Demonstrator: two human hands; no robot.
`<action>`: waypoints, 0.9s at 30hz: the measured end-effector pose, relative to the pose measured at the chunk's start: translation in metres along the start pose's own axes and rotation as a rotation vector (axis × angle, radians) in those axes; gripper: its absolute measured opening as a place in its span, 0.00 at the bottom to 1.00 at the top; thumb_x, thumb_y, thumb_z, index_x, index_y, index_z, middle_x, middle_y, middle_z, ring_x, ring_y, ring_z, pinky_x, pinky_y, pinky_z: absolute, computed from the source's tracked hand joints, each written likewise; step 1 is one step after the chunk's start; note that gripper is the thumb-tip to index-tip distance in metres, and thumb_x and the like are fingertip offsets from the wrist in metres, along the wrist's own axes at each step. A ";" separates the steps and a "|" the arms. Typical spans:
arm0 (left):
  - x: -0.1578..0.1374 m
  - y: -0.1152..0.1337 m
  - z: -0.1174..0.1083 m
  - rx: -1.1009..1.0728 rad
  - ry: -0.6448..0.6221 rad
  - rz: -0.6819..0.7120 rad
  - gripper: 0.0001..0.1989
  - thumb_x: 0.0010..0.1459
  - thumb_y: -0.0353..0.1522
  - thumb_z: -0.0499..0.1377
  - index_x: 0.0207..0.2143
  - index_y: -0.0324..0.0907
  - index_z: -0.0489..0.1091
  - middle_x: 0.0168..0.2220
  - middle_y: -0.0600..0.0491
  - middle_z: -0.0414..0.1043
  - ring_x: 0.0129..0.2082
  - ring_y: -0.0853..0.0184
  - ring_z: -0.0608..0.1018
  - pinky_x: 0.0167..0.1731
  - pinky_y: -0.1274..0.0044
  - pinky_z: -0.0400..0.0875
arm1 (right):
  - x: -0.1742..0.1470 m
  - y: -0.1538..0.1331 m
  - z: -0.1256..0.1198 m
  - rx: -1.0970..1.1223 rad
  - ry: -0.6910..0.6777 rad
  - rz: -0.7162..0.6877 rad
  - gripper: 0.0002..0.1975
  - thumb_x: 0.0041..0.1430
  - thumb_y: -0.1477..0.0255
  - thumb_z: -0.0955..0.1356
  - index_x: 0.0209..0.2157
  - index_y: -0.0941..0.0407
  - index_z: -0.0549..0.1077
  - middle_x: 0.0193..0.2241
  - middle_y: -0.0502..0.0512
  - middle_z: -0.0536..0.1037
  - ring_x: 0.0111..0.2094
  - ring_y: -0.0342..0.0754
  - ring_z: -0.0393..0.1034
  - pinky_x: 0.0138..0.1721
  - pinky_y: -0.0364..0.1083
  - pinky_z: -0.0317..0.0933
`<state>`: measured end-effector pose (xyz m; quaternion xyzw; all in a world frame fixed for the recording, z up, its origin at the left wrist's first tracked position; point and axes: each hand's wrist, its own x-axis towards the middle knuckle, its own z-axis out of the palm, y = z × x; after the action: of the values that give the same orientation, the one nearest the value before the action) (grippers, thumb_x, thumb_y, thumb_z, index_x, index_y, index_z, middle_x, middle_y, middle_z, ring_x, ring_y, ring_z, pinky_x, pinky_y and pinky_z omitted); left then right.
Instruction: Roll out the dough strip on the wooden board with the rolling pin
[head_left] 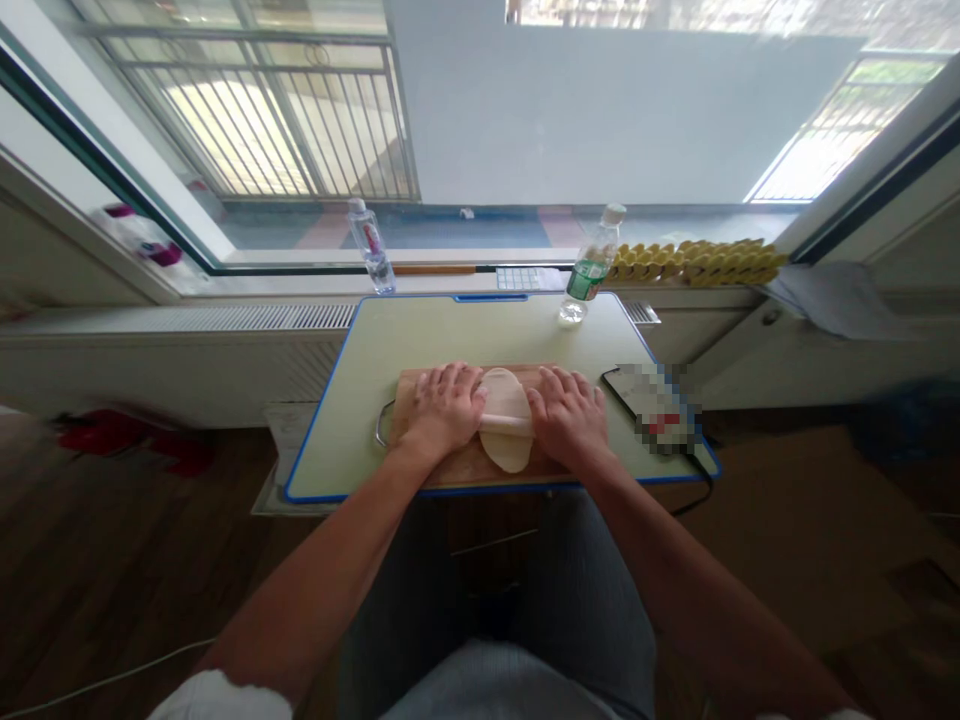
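Observation:
A thin oval sheet of dough [504,388] lies on a wooden cutting board [454,475]. Across its lower middle runs a light rolling pin [506,426], both ends covered by my hands. My left hand [448,402] presses palm-down on the pin's left end, fingers stretched forward over the board. At the other end, my right hand [570,408] rests the same way, its fingers slightly spread and reaching past the pin. Neither hand's fingers wrap round the pin. What lies beneath the palms is hidden. A metal handle [384,424] sticks out at the board's left.
The board sits on a small blue-edged table [352,400]. A phone [637,400] with a dark strap lies at the right. A green-labelled bottle [589,275] stands at the back right; another clear bottle [372,250] stands behind the table's left corner. Yellow scalloped objects [697,262] line the windowsill.

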<state>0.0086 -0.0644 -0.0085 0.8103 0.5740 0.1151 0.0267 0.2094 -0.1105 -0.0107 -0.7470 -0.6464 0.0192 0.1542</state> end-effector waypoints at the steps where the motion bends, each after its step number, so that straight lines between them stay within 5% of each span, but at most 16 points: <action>1: 0.005 -0.001 0.000 0.003 -0.015 -0.001 0.25 0.76 0.43 0.48 0.67 0.49 0.71 0.71 0.45 0.69 0.69 0.51 0.70 0.72 0.55 0.60 | 0.004 0.000 0.000 0.005 -0.009 0.006 0.31 0.77 0.57 0.56 0.72 0.54 0.68 0.73 0.59 0.67 0.72 0.63 0.57 0.72 0.64 0.49; 10: 0.037 -0.004 -0.001 -0.018 -0.249 -0.072 0.35 0.76 0.52 0.38 0.78 0.51 0.57 0.80 0.48 0.53 0.78 0.50 0.57 0.75 0.47 0.50 | 0.038 0.001 -0.003 0.008 -0.173 0.090 0.36 0.77 0.52 0.54 0.77 0.53 0.60 0.77 0.58 0.59 0.76 0.65 0.51 0.73 0.69 0.48; 22: -0.025 0.005 -0.004 -0.003 -0.072 -0.027 0.32 0.77 0.48 0.44 0.75 0.48 0.63 0.77 0.46 0.60 0.76 0.50 0.61 0.76 0.46 0.48 | -0.018 -0.007 -0.003 -0.092 -0.014 0.015 0.32 0.77 0.59 0.57 0.76 0.54 0.62 0.76 0.59 0.61 0.75 0.65 0.52 0.73 0.70 0.46; 27: -0.013 0.003 -0.003 -0.003 -0.101 -0.024 0.32 0.77 0.49 0.43 0.75 0.49 0.63 0.77 0.46 0.59 0.77 0.50 0.60 0.76 0.46 0.49 | -0.008 -0.007 -0.005 -0.082 -0.051 0.017 0.35 0.76 0.54 0.57 0.76 0.55 0.61 0.77 0.59 0.60 0.76 0.65 0.51 0.74 0.69 0.46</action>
<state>0.0068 -0.0779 -0.0068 0.8082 0.5814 0.0743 0.0581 0.2021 -0.1183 -0.0054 -0.7575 -0.6440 0.0129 0.1067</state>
